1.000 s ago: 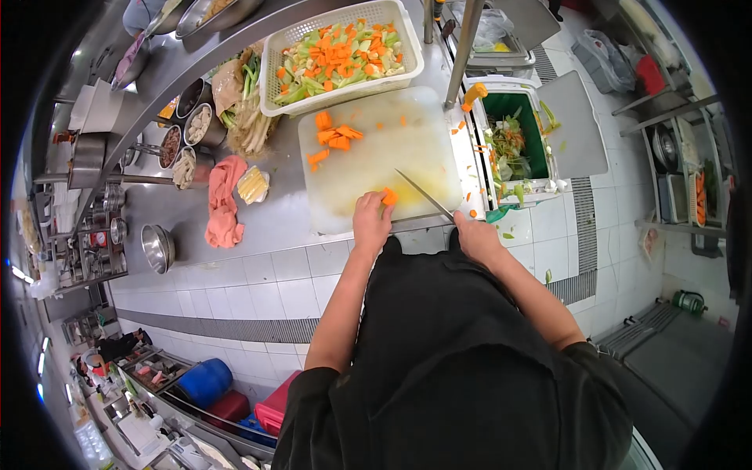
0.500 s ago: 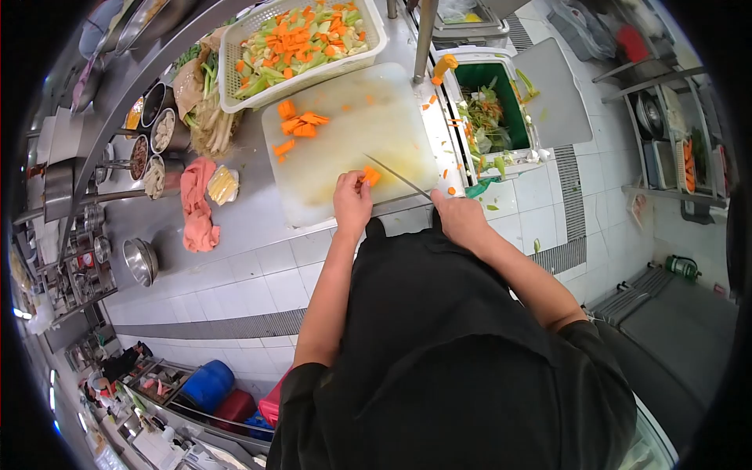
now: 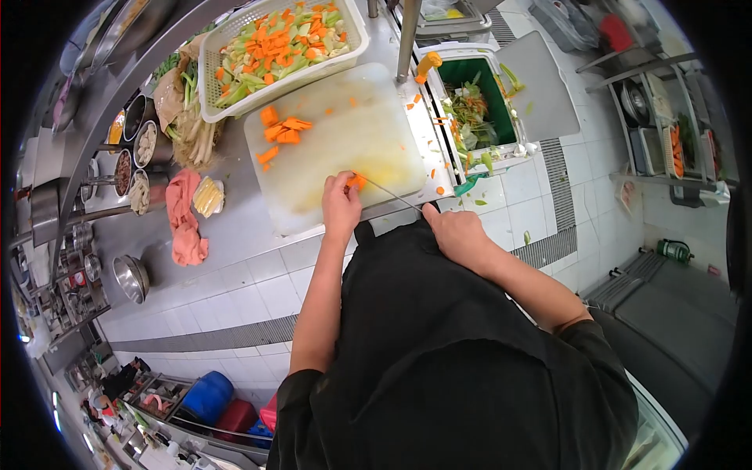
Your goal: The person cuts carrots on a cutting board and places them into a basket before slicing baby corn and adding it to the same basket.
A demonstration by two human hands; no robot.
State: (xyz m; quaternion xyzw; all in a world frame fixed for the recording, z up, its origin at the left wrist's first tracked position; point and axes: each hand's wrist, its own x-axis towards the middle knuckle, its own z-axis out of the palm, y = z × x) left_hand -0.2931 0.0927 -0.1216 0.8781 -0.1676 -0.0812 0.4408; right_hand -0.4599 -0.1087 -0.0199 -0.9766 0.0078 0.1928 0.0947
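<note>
My left hand (image 3: pixel 341 205) pins a small orange carrot piece (image 3: pixel 357 182) against the translucent white cutting board (image 3: pixel 329 149), fingers curled on it. My right hand (image 3: pixel 457 232) is closed round the handle of a thin steel knife (image 3: pixel 389 193), blade meeting the carrot. Cut chunks (image 3: pixel 280 131) lie farther up the board. A perforated white basket (image 3: pixel 274 41) of chopped vegetables sits on the steel surface (image 3: pixel 235 227).

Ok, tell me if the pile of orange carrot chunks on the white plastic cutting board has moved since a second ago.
No. The carrot pile keeps its far-left spot on the cutting board; only the camera view shifted.
</note>
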